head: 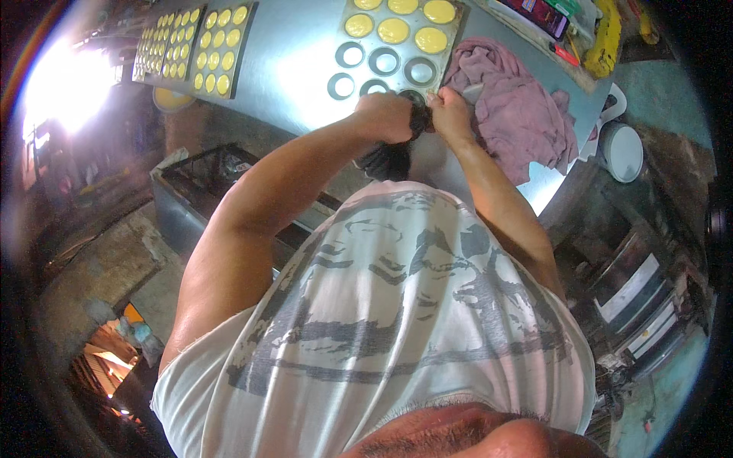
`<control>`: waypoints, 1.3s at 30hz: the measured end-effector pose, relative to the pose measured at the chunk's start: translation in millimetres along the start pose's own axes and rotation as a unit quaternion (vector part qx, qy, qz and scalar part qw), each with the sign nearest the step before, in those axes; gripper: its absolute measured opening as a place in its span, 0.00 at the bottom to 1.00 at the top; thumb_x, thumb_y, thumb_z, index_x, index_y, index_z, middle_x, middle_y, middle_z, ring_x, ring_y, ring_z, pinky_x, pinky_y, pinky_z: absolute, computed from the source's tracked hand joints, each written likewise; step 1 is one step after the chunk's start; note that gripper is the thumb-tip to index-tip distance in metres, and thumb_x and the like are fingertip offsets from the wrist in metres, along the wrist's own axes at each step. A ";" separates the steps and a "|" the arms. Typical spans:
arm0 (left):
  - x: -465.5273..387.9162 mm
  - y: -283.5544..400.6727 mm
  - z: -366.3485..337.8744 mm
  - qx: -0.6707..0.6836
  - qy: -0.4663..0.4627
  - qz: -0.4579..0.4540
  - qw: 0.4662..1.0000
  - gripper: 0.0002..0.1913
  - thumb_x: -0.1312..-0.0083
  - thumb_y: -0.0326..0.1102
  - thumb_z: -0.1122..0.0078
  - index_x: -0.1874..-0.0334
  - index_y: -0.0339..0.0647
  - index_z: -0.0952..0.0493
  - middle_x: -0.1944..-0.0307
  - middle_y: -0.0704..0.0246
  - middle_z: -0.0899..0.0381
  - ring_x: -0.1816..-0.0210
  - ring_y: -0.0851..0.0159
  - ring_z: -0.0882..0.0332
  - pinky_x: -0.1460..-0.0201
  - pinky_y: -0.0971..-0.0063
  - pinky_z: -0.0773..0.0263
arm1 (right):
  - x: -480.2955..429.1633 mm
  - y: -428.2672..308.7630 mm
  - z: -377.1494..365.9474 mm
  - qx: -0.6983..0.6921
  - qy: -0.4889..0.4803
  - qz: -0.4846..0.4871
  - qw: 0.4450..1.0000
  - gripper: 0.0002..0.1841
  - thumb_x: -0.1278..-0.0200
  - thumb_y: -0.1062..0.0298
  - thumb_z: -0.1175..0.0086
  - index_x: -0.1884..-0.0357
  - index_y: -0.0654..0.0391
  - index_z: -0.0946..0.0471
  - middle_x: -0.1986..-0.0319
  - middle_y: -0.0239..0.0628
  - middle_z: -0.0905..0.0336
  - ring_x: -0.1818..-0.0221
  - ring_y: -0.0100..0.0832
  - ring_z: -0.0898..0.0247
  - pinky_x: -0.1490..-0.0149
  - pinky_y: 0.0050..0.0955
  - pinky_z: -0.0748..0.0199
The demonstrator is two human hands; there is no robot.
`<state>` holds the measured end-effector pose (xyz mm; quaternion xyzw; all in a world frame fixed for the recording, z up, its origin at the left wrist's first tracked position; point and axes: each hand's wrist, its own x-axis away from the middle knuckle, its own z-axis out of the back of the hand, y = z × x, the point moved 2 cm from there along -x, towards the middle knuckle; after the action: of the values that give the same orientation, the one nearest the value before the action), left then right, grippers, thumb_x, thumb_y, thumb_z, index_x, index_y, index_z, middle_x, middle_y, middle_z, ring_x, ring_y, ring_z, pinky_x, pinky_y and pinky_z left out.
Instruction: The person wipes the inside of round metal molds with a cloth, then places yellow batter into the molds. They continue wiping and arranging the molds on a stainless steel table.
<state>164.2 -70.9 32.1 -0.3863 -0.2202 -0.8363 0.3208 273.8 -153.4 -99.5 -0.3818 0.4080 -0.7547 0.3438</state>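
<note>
A metal muffin tin [355, 43] lies on the stainless-steel table in front of me. Yellow batter [393, 30] fills its far cups, while the cups nearer me, such as one bare metal cup [384, 60], hold none. My left hand [385, 116] is curled at the tin's near end, closed around a dark object [421, 117] whose kind I cannot make out. With thumb and fingers, my right hand [452, 111] grips the tin's near right corner. A crumpled pink cloth [509, 103] lies right beside that hand. The near edge of the tin is partly hidden by my hands.
Several filled muffin tins [229, 31] stand at the table's far left. A wooden tray [527, 34] with a red marker [566, 54] and packets sits at the far right. Below the table are a dark metal box [183, 200] on the left and a white-lidded bucket [623, 151] on the right.
</note>
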 end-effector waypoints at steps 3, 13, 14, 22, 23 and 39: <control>30.9 -31.3 -29.5 0.075 0.102 0.042 0.991 0.31 0.47 0.41 0.36 0.39 0.42 0.24 0.50 0.49 0.20 0.45 0.45 0.18 0.44 0.51 0.22 | 0.4 13.9 -10.6 -0.029 -0.010 -0.022 0.999 0.13 0.30 0.63 0.42 0.66 0.64 0.26 0.72 0.44 0.22 0.74 0.38 0.20 0.75 0.39 0.21; -12.8 -86.0 -41.5 0.235 0.078 0.051 0.968 0.36 0.47 0.38 0.36 0.34 0.30 0.31 0.48 0.43 0.18 0.45 0.41 0.18 0.41 0.56 0.23 | 7.1 -19.5 6.9 -0.120 -0.107 -0.123 0.979 0.13 0.28 0.63 0.45 0.66 0.62 0.27 0.79 0.39 0.23 0.83 0.32 0.23 0.80 0.33 0.24; -14.8 -87.0 -42.8 0.247 0.070 0.046 0.965 0.36 0.48 0.38 0.36 0.35 0.29 0.31 0.48 0.44 0.18 0.44 0.41 0.19 0.41 0.57 0.23 | 6.0 -15.4 5.4 -0.117 -0.104 -0.121 0.980 0.12 0.28 0.62 0.45 0.65 0.62 0.27 0.79 0.41 0.22 0.83 0.34 0.22 0.80 0.34 0.23; 3.6 -52.7 -21.6 0.126 0.066 0.039 0.989 0.34 0.45 0.33 0.39 0.32 0.34 0.32 0.44 0.46 0.21 0.42 0.43 0.21 0.41 0.55 0.23 | 5.0 -18.2 5.6 -0.101 -0.099 -0.133 0.981 0.13 0.27 0.62 0.47 0.63 0.63 0.26 0.78 0.44 0.21 0.83 0.36 0.21 0.78 0.36 0.22; 14.0 -47.3 -20.6 0.100 0.094 0.057 0.989 0.34 0.45 0.33 0.40 0.32 0.35 0.32 0.43 0.47 0.22 0.41 0.43 0.21 0.41 0.55 0.23 | 5.3 -19.6 6.0 -0.109 -0.102 -0.131 0.980 0.13 0.27 0.62 0.47 0.63 0.64 0.26 0.78 0.45 0.21 0.83 0.36 0.21 0.78 0.36 0.22; -1.1 -54.6 -29.1 0.132 0.151 0.095 0.975 0.26 0.39 0.33 0.37 0.37 0.40 0.28 0.47 0.50 0.18 0.44 0.44 0.20 0.40 0.54 0.25 | 7.1 -18.6 4.4 -0.116 -0.100 -0.125 0.980 0.12 0.27 0.63 0.45 0.64 0.63 0.26 0.81 0.43 0.23 0.85 0.35 0.22 0.79 0.36 0.25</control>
<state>111.5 -50.3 7.1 -0.2286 -0.2398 -0.8143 0.4766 270.4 -152.8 -79.4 -0.5407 0.4051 -0.6974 0.2391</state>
